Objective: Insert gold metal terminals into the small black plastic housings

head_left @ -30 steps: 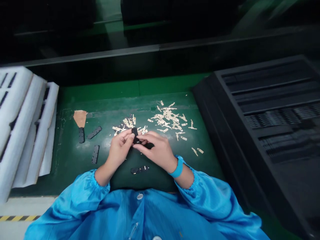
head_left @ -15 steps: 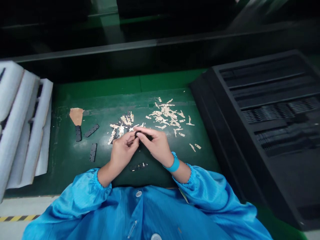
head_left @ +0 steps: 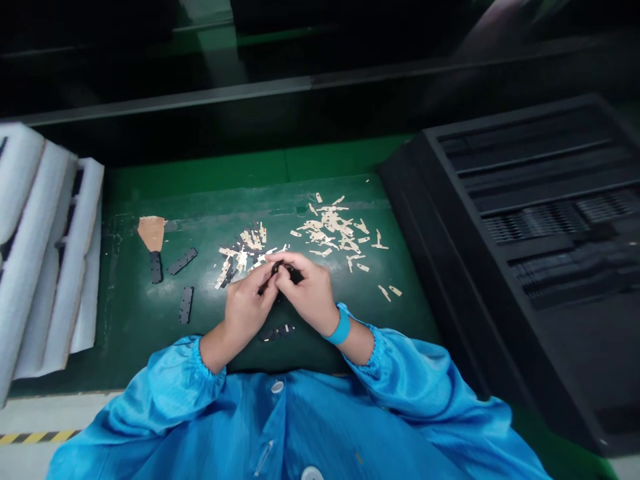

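A small black part (head_left: 276, 267), mostly covered by fingers, is held between my two hands above the middle of the green table. My left hand (head_left: 249, 300) pinches it from the left, thumb and fingers closed. From the other side, my right hand (head_left: 314, 290), with a blue band at the wrist, grips the same part with thumb and forefinger. Just beyond the hands lies a heap of pale and black strips (head_left: 245, 250). Below them, near my body, rests a dark piece with light metal bits (head_left: 278, 333).
A larger scatter of pale flat pieces (head_left: 333, 227) lies right of centre. At left are black blocks (head_left: 186, 305) and a tan-bladed scraper-like piece (head_left: 151, 233). White foam-like sheets (head_left: 55, 253) stand at the left edge, a stack of black trays (head_left: 425, 200) at the right.
The fingers have shifted slightly on the black part, with the right thumb bent more. Both hands stay in nearly the same place, and the things on the table lie as before.
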`<state>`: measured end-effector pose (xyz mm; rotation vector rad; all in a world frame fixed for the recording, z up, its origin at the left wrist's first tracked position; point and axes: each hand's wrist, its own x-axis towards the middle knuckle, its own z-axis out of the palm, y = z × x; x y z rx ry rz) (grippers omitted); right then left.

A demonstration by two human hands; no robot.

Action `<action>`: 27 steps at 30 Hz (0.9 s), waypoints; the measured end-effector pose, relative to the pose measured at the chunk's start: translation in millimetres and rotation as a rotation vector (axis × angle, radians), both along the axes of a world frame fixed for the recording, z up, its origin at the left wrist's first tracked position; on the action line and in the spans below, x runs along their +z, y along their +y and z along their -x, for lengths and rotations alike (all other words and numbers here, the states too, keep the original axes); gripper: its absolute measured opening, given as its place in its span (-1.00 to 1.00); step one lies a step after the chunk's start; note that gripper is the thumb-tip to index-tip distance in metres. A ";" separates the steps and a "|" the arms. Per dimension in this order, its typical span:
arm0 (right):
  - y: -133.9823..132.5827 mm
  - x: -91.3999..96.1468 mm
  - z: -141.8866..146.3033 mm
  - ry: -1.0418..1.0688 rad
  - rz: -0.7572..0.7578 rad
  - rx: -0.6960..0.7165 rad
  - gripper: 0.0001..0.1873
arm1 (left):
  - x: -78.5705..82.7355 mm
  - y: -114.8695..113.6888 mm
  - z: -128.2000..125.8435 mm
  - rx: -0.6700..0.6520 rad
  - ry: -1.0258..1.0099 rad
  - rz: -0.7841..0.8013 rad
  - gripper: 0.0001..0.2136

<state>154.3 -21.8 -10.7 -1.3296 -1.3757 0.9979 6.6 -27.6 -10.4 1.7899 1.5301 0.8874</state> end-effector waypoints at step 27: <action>12.3 0.1 -9.7 0.237 0.123 0.083 -0.90 | 7.6 7.1 3.4 -0.117 -0.497 0.386 -0.74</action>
